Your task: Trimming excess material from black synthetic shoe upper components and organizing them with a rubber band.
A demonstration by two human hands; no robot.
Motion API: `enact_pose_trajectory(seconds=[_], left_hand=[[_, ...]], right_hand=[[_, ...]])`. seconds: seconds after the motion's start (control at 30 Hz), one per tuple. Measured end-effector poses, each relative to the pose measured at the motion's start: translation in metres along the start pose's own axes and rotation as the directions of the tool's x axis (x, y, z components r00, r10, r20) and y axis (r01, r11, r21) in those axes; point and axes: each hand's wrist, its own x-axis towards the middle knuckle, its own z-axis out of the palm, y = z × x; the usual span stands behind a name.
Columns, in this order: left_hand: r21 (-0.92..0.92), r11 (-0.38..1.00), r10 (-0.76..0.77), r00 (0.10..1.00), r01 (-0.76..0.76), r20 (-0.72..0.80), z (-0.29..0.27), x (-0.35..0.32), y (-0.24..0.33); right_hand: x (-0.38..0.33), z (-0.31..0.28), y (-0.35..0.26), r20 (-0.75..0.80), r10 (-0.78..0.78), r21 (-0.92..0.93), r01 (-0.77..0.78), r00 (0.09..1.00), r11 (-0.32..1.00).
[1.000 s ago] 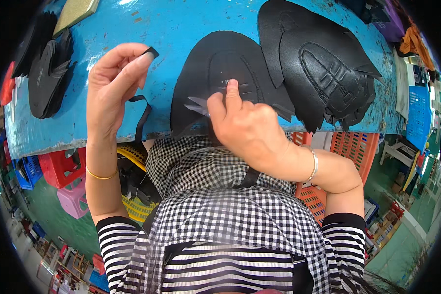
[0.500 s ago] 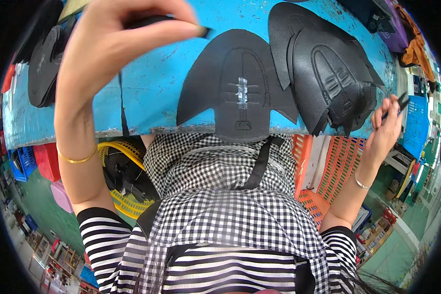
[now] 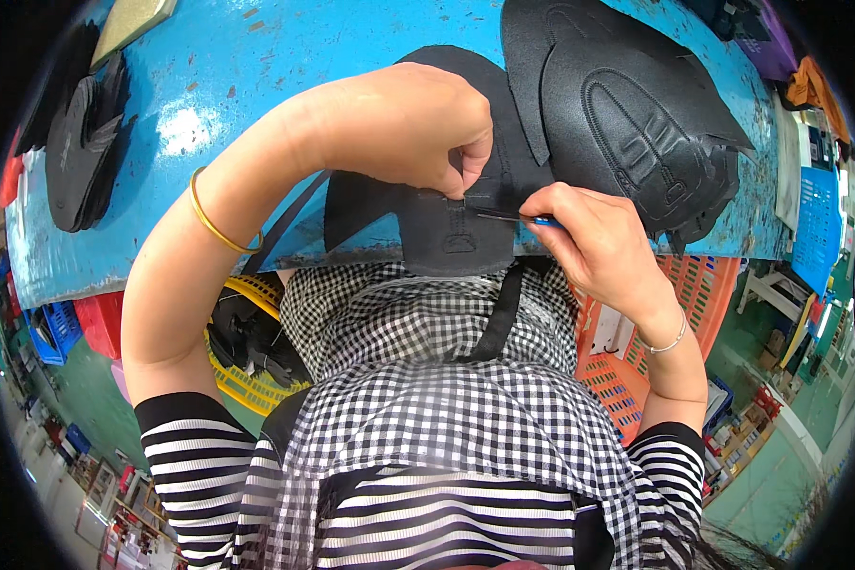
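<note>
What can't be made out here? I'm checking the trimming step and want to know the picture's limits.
- Head view: the tool is mostly buried in the right hand; its kind is unclear.
- The left hand covers the middle of the black shoe upper.
- What its fingertips pinch is too small to tell.
- The stack of uppers hides its lower pieces.

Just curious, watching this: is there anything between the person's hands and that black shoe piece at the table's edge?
Nothing visible. The left hand pinches the black shoe piece directly, and the right hand brings a thin tool right to it.
</note>
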Motion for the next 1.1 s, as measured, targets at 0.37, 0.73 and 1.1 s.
enact_pose_trajectory(seconds=[0.37, 0.73, 1.1], left_hand=[[0.12, 0.991, 0.081, 0.99, -0.067, -0.115, -0.012, -0.002, -0.008], [0.169, 0.981, -0.091, 0.995, 0.094, -0.026, -0.019, 0.008, -0.002], [0.058, 0.996, -0.071, 0.997, 0.07, 0.018, -0.022, 0.006, -0.007]], right_hand=[[0.018, 0.012, -0.004, -0.033, -0.098, -0.264, 0.086, 0.995, 0.961], [0.031, 0.014, -0.002, -0.068, -0.006, -0.41, -0.023, 0.998, 0.912], [0.045, 0.015, -0.005, -0.104, 0.057, -0.304, -0.086, 0.993, 0.949]])
